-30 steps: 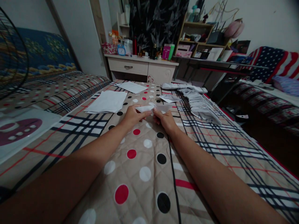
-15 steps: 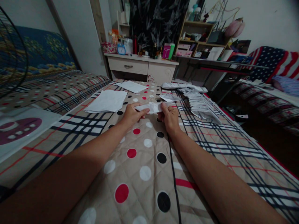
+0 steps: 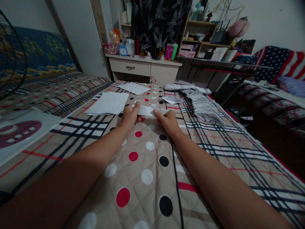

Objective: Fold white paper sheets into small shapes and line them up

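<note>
A narrow white paper strip (image 3: pixel 146 111) is stretched between my two hands, above the dotted bedspread (image 3: pixel 147 176). My left hand (image 3: pixel 130 117) pinches its left end, thumb up. On the right part of the strip, my right hand (image 3: pixel 168 121) is closed with the thumb lying on top. Left of my hands lies a stack of flat white sheets (image 3: pixel 108 103), and another white sheet (image 3: pixel 134 88) is behind it. A single whitish folded piece (image 3: pixel 173 99) rests just beyond my right hand, beside a long fanned row of folded white papers (image 3: pixel 202 106).
Behind the bed stands a white dresser (image 3: pixel 130 66) with bottles and boxes on top. A white bag with a purple print (image 3: pixel 47 119) lies at the left. A wire fan guard (image 3: pixel 22 54) is at the left edge, and a folding table (image 3: pixel 238 68) stands at the back right.
My left hand has moved slightly left and its thumb has lifted upright. My right thumb has slid left along the strip, and the right hand's fingers have shifted.
</note>
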### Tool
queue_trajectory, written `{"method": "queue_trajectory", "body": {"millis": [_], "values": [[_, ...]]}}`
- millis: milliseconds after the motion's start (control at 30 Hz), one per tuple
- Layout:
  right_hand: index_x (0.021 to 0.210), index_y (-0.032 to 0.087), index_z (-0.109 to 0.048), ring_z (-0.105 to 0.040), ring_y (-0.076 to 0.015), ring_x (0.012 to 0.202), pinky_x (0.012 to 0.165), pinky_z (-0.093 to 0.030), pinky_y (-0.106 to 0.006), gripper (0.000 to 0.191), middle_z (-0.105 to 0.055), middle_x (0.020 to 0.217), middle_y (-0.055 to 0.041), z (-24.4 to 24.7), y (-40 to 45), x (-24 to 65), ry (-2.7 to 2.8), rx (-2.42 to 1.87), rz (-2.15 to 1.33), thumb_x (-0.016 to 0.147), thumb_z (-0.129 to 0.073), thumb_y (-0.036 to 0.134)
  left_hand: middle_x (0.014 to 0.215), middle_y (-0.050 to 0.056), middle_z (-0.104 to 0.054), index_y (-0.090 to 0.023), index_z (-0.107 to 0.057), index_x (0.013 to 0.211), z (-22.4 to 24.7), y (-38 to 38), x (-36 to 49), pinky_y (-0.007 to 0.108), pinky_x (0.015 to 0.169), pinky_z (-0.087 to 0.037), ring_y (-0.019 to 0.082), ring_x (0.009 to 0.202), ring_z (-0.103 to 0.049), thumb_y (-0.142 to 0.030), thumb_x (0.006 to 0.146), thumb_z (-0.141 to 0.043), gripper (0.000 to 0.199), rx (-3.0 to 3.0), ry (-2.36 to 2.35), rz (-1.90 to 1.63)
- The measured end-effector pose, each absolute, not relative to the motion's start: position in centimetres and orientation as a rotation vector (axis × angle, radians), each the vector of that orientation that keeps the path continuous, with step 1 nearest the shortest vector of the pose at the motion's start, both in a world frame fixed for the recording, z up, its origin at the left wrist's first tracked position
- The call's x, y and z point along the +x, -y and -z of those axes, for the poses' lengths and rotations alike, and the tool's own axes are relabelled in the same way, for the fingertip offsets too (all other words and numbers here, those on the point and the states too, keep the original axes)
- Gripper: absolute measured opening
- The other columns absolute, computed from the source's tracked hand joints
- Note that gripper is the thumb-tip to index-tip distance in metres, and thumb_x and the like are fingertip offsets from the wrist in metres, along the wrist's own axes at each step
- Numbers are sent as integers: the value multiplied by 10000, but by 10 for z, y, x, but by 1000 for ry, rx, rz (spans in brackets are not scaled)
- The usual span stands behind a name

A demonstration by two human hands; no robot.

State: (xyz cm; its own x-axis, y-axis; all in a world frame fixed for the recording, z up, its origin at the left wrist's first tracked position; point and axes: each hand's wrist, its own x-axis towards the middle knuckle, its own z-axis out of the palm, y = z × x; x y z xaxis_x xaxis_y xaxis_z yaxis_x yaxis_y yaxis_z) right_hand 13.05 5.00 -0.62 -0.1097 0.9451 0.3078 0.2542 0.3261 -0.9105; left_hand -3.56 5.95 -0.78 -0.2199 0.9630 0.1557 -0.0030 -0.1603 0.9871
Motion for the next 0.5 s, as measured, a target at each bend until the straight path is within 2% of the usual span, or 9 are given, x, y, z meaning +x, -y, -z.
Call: {"method": "queue_trajectory", "body": {"millis": [133, 333, 433, 500], "values": [[462, 175, -532, -348, -76, 401, 419, -226, -237, 527, -429, 392, 26, 11, -54, 130, 1602, -1116, -868, 791, -619, 576, 407, 9, -505, -182, -525, 645, 7, -61, -40, 199, 340, -283, 106, 327, -434, -696, 869, -439, 567, 1140, -1402, -1499], [541, 192, -528, -383, -86, 408, 417, -273, -233, 413, -464, 424, 34, 10, -58, 133, 1526, -1033, -936, 768, -657, 512, 410, 37, -494, -170, -594, 674, 7, -61, -41, 230, 349, -270, 135, 330, -454, -837, 827, -247, 767, 1120, -1425, -1479], [570, 194, -535, -387, -84, 405, 415, -296, -231, 393, -469, 445, 39, 10, -59, 133, 1447, -1007, -947, 754, -665, 516, 462, 51, -556, -170, -573, 672, 7, -61, -40, 212, 356, -289, 117, 360, -474, -847, 810, -273, 754, 1149, -1333, -1468], [593, 193, -545, -384, -81, 399, 410, -301, -229, 377, -476, 459, 42, 11, -60, 133, 1406, -989, -963, 745, -672, 514, 521, 53, -608, -170, -562, 689, 7, -60, -40, 195, 367, -306, 103, 389, -496, -825, 796, -383, 687, 1198, -1275, -1452]]}}
